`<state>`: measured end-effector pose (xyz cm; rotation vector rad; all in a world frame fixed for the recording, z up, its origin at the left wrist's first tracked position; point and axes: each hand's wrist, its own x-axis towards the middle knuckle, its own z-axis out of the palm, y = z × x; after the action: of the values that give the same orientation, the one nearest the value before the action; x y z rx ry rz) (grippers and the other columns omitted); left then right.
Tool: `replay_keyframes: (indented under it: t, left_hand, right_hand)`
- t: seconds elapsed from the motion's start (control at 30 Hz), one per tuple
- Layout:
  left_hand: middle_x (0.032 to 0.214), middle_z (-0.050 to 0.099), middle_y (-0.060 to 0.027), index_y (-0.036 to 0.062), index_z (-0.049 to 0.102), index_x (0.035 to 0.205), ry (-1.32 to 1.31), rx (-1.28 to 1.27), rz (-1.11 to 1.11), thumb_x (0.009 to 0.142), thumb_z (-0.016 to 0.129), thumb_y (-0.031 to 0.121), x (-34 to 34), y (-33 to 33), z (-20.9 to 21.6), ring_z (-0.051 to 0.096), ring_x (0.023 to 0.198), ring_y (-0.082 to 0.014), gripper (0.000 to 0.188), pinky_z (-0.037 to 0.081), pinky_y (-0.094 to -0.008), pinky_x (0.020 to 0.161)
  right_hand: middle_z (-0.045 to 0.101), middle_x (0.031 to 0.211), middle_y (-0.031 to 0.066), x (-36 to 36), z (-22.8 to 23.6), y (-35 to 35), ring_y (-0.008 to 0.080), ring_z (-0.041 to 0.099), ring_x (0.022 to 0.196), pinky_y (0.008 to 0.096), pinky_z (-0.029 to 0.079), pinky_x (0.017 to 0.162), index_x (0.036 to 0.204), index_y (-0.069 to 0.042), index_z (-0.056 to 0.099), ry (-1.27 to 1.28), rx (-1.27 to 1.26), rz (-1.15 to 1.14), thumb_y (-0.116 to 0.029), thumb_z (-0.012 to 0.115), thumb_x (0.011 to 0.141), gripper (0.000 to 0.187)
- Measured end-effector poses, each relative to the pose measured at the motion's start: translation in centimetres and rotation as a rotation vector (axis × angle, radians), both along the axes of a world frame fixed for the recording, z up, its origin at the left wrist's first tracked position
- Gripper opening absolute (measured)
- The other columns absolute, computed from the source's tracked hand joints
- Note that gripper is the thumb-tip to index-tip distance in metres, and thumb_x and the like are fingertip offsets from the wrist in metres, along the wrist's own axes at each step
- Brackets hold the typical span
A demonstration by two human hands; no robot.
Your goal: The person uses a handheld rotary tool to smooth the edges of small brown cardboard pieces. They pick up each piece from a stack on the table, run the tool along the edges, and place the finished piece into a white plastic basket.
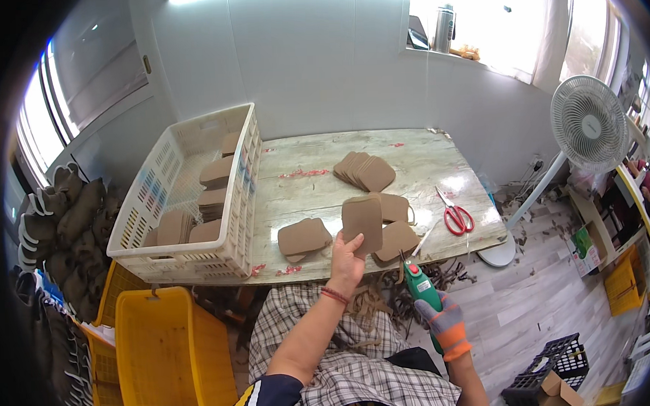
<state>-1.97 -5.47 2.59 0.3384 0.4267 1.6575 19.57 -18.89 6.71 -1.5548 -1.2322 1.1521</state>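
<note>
My bare left hand (348,261), with a beaded bracelet at the wrist, holds up a brown rounded-rectangle panel (362,222), thumb on its face. My right hand (445,321), in a grey and orange glove, is wrapped round a green hand-held power tool (420,282) with a red button. Its thin metal tip points up near the table's front edge, apart from the held panel. Behind that panel lie more brown panels (397,241), partly covered. A loose brown pile (305,237) rests left of my left hand, and a fanned stack (367,172) sits farther back.
A white plastic crate (246,221) with brown stacks stands on the table's left. Red-handled scissors (458,219) lie at the right of the table (301,149). Yellow bins (155,297) are at lower left, a white fan (590,122) at right. Brown offcuts hang below the front edge.
</note>
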Motion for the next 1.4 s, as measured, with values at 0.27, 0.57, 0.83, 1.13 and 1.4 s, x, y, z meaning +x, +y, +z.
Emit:
replay_keyframes:
  t: [0.27, 0.57, 0.83, 1.13, 1.4]
  left_hand:
    - [0.113, 0.060, -0.0068, 0.0053, 0.054, 0.112, -0.377, -0.100, 0.028, 0.083, 0.061, -0.003, 2.8, -0.5, 0.2, 0.057, 0.106, -0.0208, 0.031, 0.046, -0.0348, 0.097]
    - [0.117, 0.058, -0.0093, 0.0036, 0.051, 0.116, -0.577, -0.092, -0.038, 0.083, 0.061, -0.003, 3.9, 0.1, 0.3, 0.056, 0.109, -0.0238, 0.034, 0.045, -0.0357, 0.100]
    - [0.118, 0.057, -0.0121, 0.0012, 0.049, 0.119, -0.422, -0.122, -0.120, 0.088, 0.056, -0.001, 5.4, -1.4, 0.7, 0.055, 0.111, -0.0255, 0.031, 0.045, -0.0384, 0.100]
    - [0.121, 0.057, -0.0094, 0.0055, 0.050, 0.120, -0.148, 0.017, -0.254, 0.089, 0.052, -0.003, 5.7, -3.8, 1.4, 0.056, 0.111, -0.0231, 0.032, 0.049, -0.0377, 0.097]
    - [0.120, 0.058, -0.0100, 0.0058, 0.049, 0.125, 0.019, 0.045, -0.326, 0.087, 0.052, -0.005, 5.3, -4.5, 0.3, 0.059, 0.108, -0.0233, 0.040, 0.052, -0.0390, 0.091]
  right_hand:
    - [0.055, 0.066, -0.0016, -1.7, 2.0, 0.3, 0.0059, 0.047, 0.051, 0.0215, 0.039, 0.045, 0.104, -0.002, 0.058, 0.059, 0.053, -0.026, -0.020, 0.072, 0.081, 0.033]
    - [0.058, 0.069, 0.0001, -2.0, 2.1, 0.6, 0.0066, 0.049, 0.053, 0.0239, 0.041, 0.048, 0.102, -0.003, 0.060, 0.080, 0.044, -0.045, -0.028, 0.076, 0.077, 0.038]
    - [0.060, 0.074, 0.0004, -2.1, 3.9, 0.7, 0.0059, 0.051, 0.055, 0.0216, 0.043, 0.049, 0.105, -0.001, 0.059, 0.104, 0.027, -0.059, -0.025, 0.076, 0.077, 0.041]
    - [0.060, 0.076, -0.0005, -1.5, 3.6, 1.5, 0.0048, 0.050, 0.057, 0.0204, 0.042, 0.048, 0.107, -0.001, 0.059, 0.120, 0.077, -0.088, -0.023, 0.076, 0.078, 0.041]
    - [0.059, 0.075, -0.0009, -0.8, 4.6, 1.4, 0.0041, 0.049, 0.055, 0.0201, 0.040, 0.046, 0.105, -0.002, 0.058, 0.188, 0.085, -0.094, -0.022, 0.074, 0.079, 0.037]
